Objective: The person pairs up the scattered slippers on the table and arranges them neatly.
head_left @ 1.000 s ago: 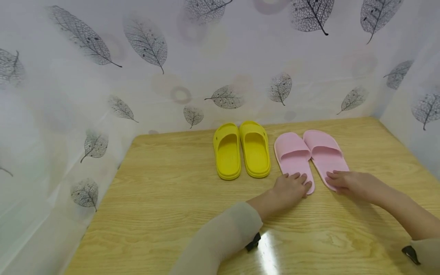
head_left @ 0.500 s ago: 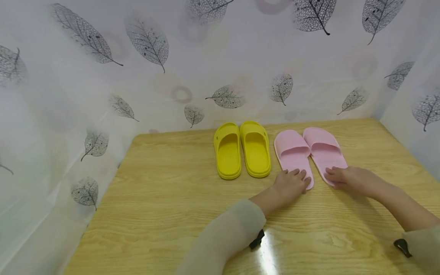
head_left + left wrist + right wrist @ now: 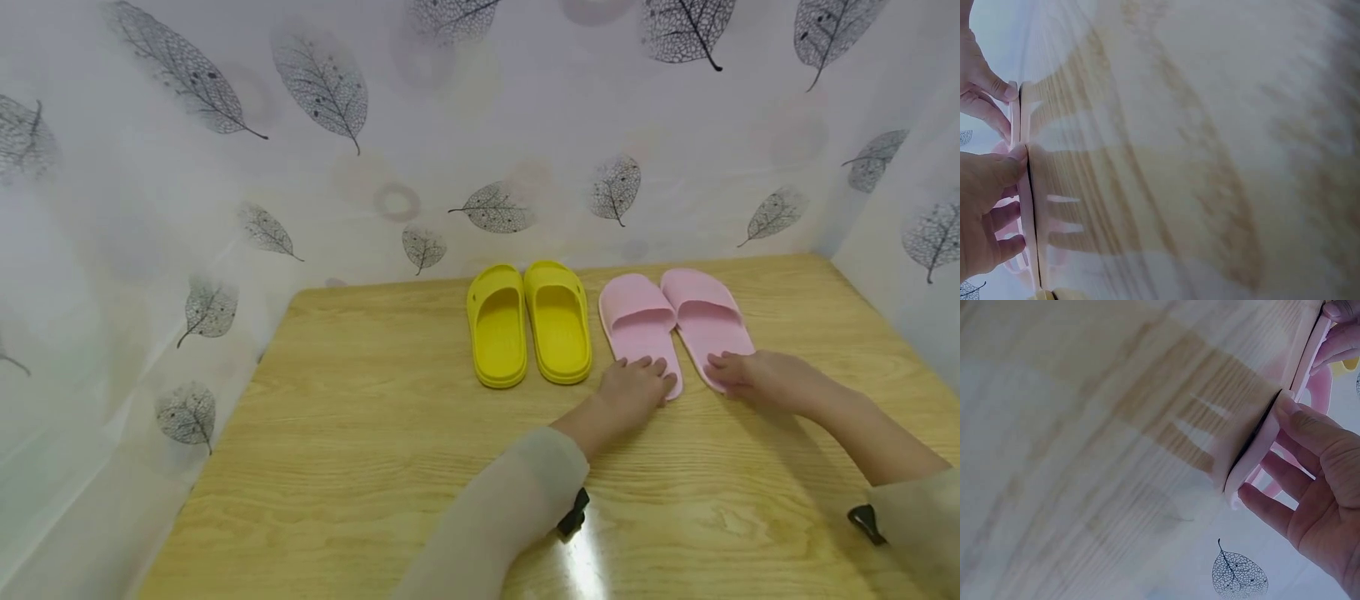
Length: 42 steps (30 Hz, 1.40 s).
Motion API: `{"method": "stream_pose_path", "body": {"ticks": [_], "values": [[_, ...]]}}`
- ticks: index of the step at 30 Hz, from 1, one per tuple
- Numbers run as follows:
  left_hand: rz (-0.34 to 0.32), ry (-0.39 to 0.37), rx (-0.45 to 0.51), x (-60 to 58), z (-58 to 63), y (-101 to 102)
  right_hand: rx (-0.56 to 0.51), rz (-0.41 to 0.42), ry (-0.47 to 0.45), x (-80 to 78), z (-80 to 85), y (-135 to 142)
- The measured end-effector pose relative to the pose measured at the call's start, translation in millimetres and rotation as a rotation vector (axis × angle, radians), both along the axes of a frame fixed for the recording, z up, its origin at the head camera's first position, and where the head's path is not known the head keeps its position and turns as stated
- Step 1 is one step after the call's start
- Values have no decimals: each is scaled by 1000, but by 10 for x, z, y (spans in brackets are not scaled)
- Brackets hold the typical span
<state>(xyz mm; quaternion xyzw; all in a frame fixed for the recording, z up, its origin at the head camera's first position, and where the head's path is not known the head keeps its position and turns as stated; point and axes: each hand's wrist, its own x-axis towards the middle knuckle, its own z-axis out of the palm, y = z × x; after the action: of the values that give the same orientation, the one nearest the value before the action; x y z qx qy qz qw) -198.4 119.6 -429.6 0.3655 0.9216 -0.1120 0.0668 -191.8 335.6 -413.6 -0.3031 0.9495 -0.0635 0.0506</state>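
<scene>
A pair of pink slide slippers lies on the wooden table, toes toward the wall, fronts touching and heels apart. My left hand (image 3: 633, 390) holds the heel of the left pink slipper (image 3: 639, 335), fingers over its sole. In the left wrist view the thumb of that hand (image 3: 982, 200) is at the heel's rim. My right hand (image 3: 772, 379) grips the heel of the right pink slipper (image 3: 711, 329). The right wrist view shows the thumb of this hand (image 3: 1329, 475) at the heel edge and the fingers along the side. Both heels are partly hidden by the hands.
Left of the pink pair stands a yellow pair, a left yellow slipper (image 3: 499, 333) and a right yellow slipper (image 3: 558, 329), close to the wall. A leaf-patterned sheet (image 3: 315, 217) rises behind and beside the wooden table (image 3: 352, 417).
Both pink slippers have slid a little away from me toward the wall, with both hands moving along on their heels. The yellow pair has stayed in place.
</scene>
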Motion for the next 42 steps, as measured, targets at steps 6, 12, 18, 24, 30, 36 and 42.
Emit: {"method": "stream_pose_path", "body": {"ticks": [6, 12, 18, 24, 30, 36, 42], "values": [[11, -5, 16, -54, 19, 22, -16, -1, -27, -54, 31, 12], [27, -12, 37, -107, 14, 23, -55, 26, -3, -106, 24, 16], [49, -7, 57, -153, -27, -10, -69, 66, 44, -174, -12, -1], [65, -11, 60, -175, -24, -14, -66, 37, 23, -228, -23, 6], [68, -9, 52, -208, -42, -4, -64, 48, 30, -265, -21, 19], [93, -5, 35, -245, -61, -32, -99, 90, 95, -311, -41, -11], [106, -25, 58, -280, -80, -25, -86, 33, 26, -323, -27, -12]]}}
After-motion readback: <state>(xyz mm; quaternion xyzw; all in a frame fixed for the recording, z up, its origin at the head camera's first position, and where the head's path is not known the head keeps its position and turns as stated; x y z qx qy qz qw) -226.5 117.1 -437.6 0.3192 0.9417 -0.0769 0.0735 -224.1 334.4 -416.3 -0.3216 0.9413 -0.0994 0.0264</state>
